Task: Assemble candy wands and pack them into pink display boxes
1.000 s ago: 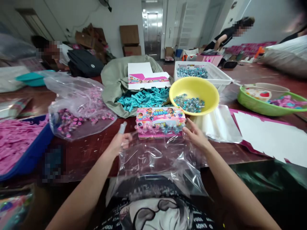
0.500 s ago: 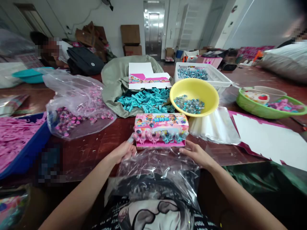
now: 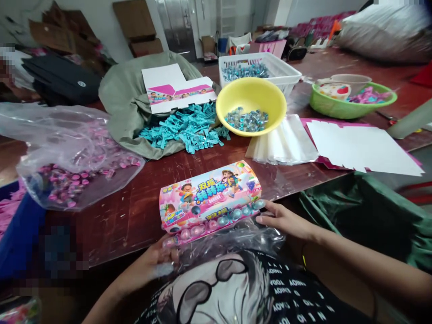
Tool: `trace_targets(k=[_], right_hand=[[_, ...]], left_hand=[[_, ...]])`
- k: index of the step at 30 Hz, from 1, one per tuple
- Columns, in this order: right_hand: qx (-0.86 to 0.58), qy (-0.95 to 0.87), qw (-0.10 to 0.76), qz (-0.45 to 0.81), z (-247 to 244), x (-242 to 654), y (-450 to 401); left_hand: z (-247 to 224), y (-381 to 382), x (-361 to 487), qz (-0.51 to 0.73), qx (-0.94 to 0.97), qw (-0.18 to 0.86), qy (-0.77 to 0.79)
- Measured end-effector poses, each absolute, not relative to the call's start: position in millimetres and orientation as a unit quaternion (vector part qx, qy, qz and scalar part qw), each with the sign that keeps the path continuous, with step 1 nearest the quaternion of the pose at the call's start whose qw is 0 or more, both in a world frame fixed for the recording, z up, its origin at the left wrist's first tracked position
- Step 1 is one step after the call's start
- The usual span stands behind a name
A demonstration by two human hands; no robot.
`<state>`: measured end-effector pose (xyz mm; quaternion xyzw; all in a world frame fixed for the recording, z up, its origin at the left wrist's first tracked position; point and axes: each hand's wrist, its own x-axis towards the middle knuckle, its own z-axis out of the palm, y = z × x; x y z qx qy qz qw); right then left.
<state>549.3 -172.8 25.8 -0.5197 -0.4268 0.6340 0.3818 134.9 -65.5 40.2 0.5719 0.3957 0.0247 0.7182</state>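
Note:
A pink printed candy display box (image 3: 209,198) with cartoon children on it lies tilted near the table's front edge, a row of round capsules along its near side. My left hand (image 3: 155,258) grips its lower left end, with a small pale blurred piece at the fingers. My right hand (image 3: 283,220) presses its fingers against the box's near right edge. A bunched clear plastic bag (image 3: 229,243) lies between the box and my printed black shirt (image 3: 216,288), hiding part of the box's underside.
Beyond the box are a yellow bowl (image 3: 251,105) of blue-wrapped sweets, a bag of pink sweets (image 3: 74,175), teal pieces on a grey-green sack (image 3: 182,128), and a stack of clear bags (image 3: 280,141). A dark green liner (image 3: 354,216) hangs below the table edge at right.
The box has come off the table's middle toward me and turned, its left end now lower. My left hand has dropped to its end, and the view has swung right and down.

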Motion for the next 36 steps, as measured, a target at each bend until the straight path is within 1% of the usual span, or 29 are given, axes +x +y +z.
trace_targets(k=[2, 4, 7, 9, 11, 12, 13, 15, 16, 18, 20, 22, 25, 28, 30, 31, 33, 34, 36], right_hand=[[-0.547, -0.464, 0.34, 0.608, 18.5, 558.6, -180.4], [-0.568, -0.569, 0.265, 0.532, 12.5, 573.6, -186.3], [-0.498, -0.787, 0.148, 0.334, 10.5, 596.4, -184.7], [-0.442, -0.869, 0.103, 0.197, 13.2, 604.6, -177.6], [-0.441, -0.888, 0.085, 0.101, 17.7, 606.7, -169.2], [-0.455, -0.883, 0.086, 0.071, 20.5, 606.6, -165.1], [-0.473, -0.874, 0.092, 0.057, 23.9, 606.5, -161.0], [-0.499, -0.855, 0.119, 0.074, 33.0, 608.1, -152.4], [-0.502, -0.846, 0.14, 0.108, 38.9, 610.2, -147.4], [-0.484, -0.826, 0.186, 0.222, 53.0, 617.1, -136.0], [-0.451, -0.795, 0.233, 0.333, 66.8, 625.4, -122.9], [-0.429, -0.762, 0.29, 0.389, 74.7, 631.8, -109.9], [-0.41, -0.713, 0.386, 0.417, 68.0, 630.0, -93.1], [-0.384, -0.603, 0.526, 0.461, 45.8, 608.4, -79.7], [-0.37, -0.504, 0.617, 0.477, 31.9, 587.1, -71.5], [-0.371, -0.461, 0.649, 0.478, 26.7, 576.5, -67.6], [-0.395, -0.391, 0.691, 0.462, 20.8, 558.1, -60.7], [-0.414, -0.362, 0.707, 0.444, 19.7, 551.0, -58.1], [-0.448, -0.325, 0.725, 0.409, 19.8, 541.3, -55.6]], left_hand=[[42.7, -63.6, 133.6, 0.025, 0.601, 0.681, 0.418], [44.1, -60.8, 130.7, 0.015, 0.655, 0.625, 0.424], [41.9, -58.2, 128.4, -0.014, 0.788, 0.5, 0.358], [34.9, -60.3, 128.5, -0.023, 0.874, 0.377, 0.305], [23.9, -65.0, 127.1, -0.008, 0.923, 0.259, 0.286], [18.5, -67.6, 125.3, 0.005, 0.933, 0.218, 0.287], [14.2, -69.7, 122.5, 0.024, 0.937, 0.19, 0.292], [11.7, -71.5, 115.6, 0.08, 0.933, 0.174, 0.306], [14.3, -70.8, 112.2, 0.112, 0.925, 0.177, 0.317], [26.8, -67.1, 107.5, 0.165, 0.901, 0.198, 0.348], [46.0, -61.6, 106.8, 0.189, 0.872, 0.235, 0.385], [66.0, -55.6, 110.4, 0.195, 0.85, 0.284, 0.399], [86.1, -46.1, 121.9, 0.21, 0.835, 0.342, 0.377], [87.7, -34.3, 138.3, 0.268, 0.791, 0.417, 0.359], [79.9, -24.2, 151.9, 0.337, 0.705, 0.511, 0.359], [74.2, -18.5, 159.4, 0.376, 0.637, 0.57, 0.359], [61.3, -6.6, 174.8, 0.444, 0.487, 0.665, 0.351], [54.9, -1.2, 182.2, 0.469, 0.428, 0.691, 0.347], [43.8, 6.3, 195.1, 0.503, 0.357, 0.704, 0.352]])
